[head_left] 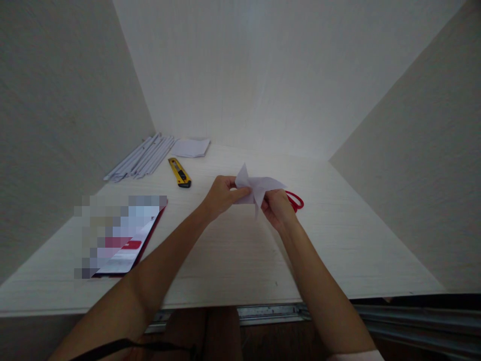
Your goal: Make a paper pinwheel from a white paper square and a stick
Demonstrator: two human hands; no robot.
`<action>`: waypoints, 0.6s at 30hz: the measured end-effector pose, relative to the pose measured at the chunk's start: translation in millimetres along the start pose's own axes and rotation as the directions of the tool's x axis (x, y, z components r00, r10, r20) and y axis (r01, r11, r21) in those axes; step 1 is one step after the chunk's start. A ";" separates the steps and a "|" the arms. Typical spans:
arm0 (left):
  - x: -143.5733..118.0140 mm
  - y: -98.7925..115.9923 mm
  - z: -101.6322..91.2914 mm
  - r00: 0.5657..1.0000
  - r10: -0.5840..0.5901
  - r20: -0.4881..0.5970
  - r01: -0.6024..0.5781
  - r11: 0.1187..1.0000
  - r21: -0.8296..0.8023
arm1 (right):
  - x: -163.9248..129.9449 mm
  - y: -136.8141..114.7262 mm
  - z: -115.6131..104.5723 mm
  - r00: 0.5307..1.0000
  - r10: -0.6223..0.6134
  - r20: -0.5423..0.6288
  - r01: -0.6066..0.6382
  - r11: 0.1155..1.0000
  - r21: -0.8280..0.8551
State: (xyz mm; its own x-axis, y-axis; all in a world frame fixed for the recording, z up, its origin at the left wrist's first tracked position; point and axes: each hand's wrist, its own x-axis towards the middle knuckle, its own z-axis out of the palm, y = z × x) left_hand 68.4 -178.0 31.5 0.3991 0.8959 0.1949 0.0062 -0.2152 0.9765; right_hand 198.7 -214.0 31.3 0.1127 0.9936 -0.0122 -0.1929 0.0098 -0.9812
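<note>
A white folded paper pinwheel [257, 186] with pointed blades is held up over the middle of the table. On its left side, my left hand [222, 194] pinches the paper, thumb in front and fingers behind. My right hand [277, 206] has its fingers closed on the lower right of the pinwheel; its fingertips are partly hidden by the paper. Just behind my right hand lies a red loop handle [296, 200], apparently of scissors, with the rest covered by the hand and paper.
A yellow box cutter [180, 173] lies left of my hands. Behind it are several rolled or folded paper strips [145, 155] and a stack of white paper [191, 147]. A partly blurred tablet or phone [137, 243] in a red case rests at left. Walls enclose the white table [233, 271].
</note>
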 end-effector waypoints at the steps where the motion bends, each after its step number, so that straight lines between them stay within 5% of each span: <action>1: -0.3 0.8 0.0 1.000 -0.003 -0.003 0.003 1.000 0.001 | -0.9 -0.4 -0.2 1.000 0.005 -0.010 -0.005 1.000 -0.007; 12: 2.1 -2.0 -2.6 0.999 0.034 -0.020 -0.033 0.998 0.061 | -6.4 -11.5 -4.9 0.985 0.001 0.171 -0.008 0.999 0.040; 18: 0.7 -1.3 -2.1 0.994 0.106 -0.032 -0.098 0.977 0.189 | -5.0 1.6 -14.3 0.987 0.022 0.160 0.004 0.987 -0.159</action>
State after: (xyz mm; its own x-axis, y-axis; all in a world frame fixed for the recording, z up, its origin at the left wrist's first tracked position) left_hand 66.8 -176.3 30.5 0.3677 0.8801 0.3003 0.1398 -0.3716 0.9178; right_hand 211.7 -220.7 27.0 -0.0492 0.9988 -0.0027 -0.0353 -0.0045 -0.9994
